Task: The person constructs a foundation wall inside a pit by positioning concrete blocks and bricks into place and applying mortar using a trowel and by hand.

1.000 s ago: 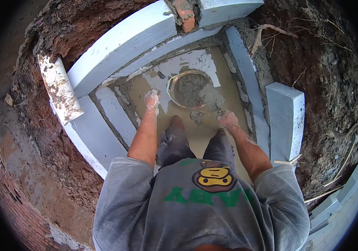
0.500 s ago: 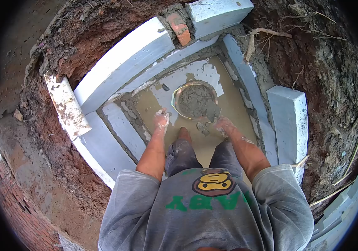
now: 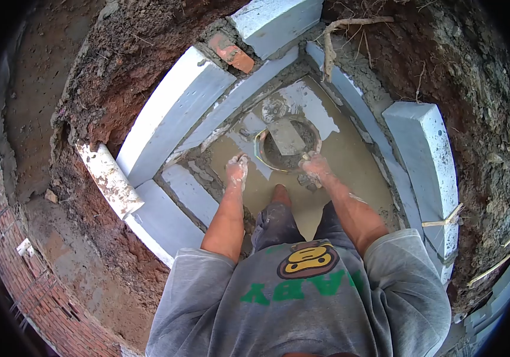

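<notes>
The trowel (image 3: 286, 138) has its blade over the mortar tub (image 3: 258, 151), just beyond the right hand (image 3: 314, 167), whose grip's clenched on it by the near rim. Left hand (image 3: 237, 170) is curled up off the left rim, can't tell if it's holding anything.

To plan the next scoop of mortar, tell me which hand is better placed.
Probably the right hand: it holds the trowel over the mortar in the basin. The left hand is beside the basin, apart from it, with no tool visible.
</notes>
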The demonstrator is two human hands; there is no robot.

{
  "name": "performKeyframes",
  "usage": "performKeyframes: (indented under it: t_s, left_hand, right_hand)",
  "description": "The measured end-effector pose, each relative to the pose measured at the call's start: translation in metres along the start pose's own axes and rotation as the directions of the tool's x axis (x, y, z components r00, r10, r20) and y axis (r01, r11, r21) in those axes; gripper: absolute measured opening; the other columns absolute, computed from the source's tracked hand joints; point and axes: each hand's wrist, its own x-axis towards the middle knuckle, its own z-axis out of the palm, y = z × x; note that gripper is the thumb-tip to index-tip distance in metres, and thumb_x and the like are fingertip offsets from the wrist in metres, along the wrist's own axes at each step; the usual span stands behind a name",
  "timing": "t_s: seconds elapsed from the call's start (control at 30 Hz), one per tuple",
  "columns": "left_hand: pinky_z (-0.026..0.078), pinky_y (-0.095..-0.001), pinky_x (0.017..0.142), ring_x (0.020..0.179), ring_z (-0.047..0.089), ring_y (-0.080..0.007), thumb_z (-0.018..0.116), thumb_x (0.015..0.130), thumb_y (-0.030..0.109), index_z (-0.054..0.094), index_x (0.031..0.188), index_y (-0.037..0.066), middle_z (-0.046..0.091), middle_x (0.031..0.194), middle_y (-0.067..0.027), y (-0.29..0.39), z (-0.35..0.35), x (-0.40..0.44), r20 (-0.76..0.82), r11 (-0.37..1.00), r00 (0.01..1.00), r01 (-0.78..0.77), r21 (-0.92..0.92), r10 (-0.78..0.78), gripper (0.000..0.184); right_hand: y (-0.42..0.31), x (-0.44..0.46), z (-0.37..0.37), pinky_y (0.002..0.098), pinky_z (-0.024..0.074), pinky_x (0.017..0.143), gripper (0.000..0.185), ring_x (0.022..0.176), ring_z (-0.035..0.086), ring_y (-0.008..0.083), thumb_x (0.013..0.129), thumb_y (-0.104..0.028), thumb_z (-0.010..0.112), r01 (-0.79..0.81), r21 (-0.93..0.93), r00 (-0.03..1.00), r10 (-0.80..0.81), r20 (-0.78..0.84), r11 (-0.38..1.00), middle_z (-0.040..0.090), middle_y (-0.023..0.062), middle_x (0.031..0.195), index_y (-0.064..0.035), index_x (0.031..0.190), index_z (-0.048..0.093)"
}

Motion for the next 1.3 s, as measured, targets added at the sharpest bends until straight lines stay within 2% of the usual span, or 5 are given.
performKeyframes:
  t_s: [0.37, 0.6, 0.8, 1.0, 1.3]
  left_hand:
    - [0.047, -0.0303, 0.068, 0.074, 0.06, -0.0146, 0.061, 0.078, 0.019, 0.06, 0.121, 0.006, 0.066, 0.088, -0.0102, -0.013, 0.029, -0.015, -0.06, 0.871, 0.995, -0.04, 0.49, 0.079, 0.045]
    - [0.046, -0.0288, 0.072, 0.081, 0.06, -0.0152, 0.059, 0.083, 0.018, 0.053, 0.126, -0.001, 0.066, 0.093, -0.0093, -0.031, 0.021, -0.019, 0.01, 0.982, 1.0, -0.027, 0.188, 0.025, 0.048]
    - [0.046, -0.0307, 0.072, 0.081, 0.061, -0.0172, 0.06, 0.083, 0.022, 0.058, 0.121, 0.0, 0.068, 0.095, -0.0115, -0.055, -0.002, -0.003, -0.009, 0.97, 1.0, -0.023, 0.24, 0.026, 0.043]
    - [0.045, -0.0324, 0.067, 0.077, 0.061, -0.0183, 0.059, 0.084, 0.024, 0.062, 0.112, 0.0, 0.068, 0.092, -0.0123, -0.041, -0.017, 0.005, -0.021, 0.961, 0.998, -0.057, 0.272, 0.065, 0.037]
    - [0.045, -0.0284, 0.062, 0.071, 0.062, -0.015, 0.06, 0.082, 0.012, 0.065, 0.105, 0.0, 0.069, 0.088, -0.0078, 0.022, 0.015, -0.048, 0.091, 0.949, 0.995, 0.0, 0.315, -0.03, 0.027]
  right_hand:
    - [0.055, 0.006, 0.023, 0.0346, 0.0451, 0.093, 0.04, 0.113, 0.056, 0.0272, 0.079, -0.031, 0.052, 0.06, -0.367, 0.991, -0.01, 0.135, 0.928, 0.062, 0.0147, 0.115, -0.0045, 0.105, 0.067]
    - [0.048, 0.039, 0.033, 0.0373, 0.0468, 0.091, 0.039, 0.108, 0.058, 0.0303, 0.075, -0.024, 0.051, 0.11, -0.351, 0.94, 0.017, 0.341, 0.93, 0.063, 0.0174, 0.111, -0.002, 0.103, 0.067]
    - [0.025, -0.031, 0.003, 0.0393, 0.0466, 0.092, 0.044, 0.108, 0.058, 0.0336, 0.073, -0.027, 0.054, -0.031, -0.114, 0.998, 0.023, -0.066, 0.993, 0.06, 0.0205, 0.116, -0.0005, 0.106, 0.064]
    - [0.047, -0.039, -0.025, 0.0392, 0.048, 0.09, 0.043, 0.106, 0.06, 0.0328, 0.073, -0.029, 0.055, -0.172, -0.15, 0.985, 0.171, -0.023, 0.974, 0.063, 0.0185, 0.111, -0.0009, 0.105, 0.064]
    - [0.04, 0.013, 0.008, 0.0386, 0.0485, 0.088, 0.042, 0.108, 0.059, 0.0312, 0.076, -0.024, 0.053, 0.07, -0.304, 0.978, -0.005, 0.209, 0.95, 0.061, 0.0172, 0.116, -0.0075, 0.113, 0.064]
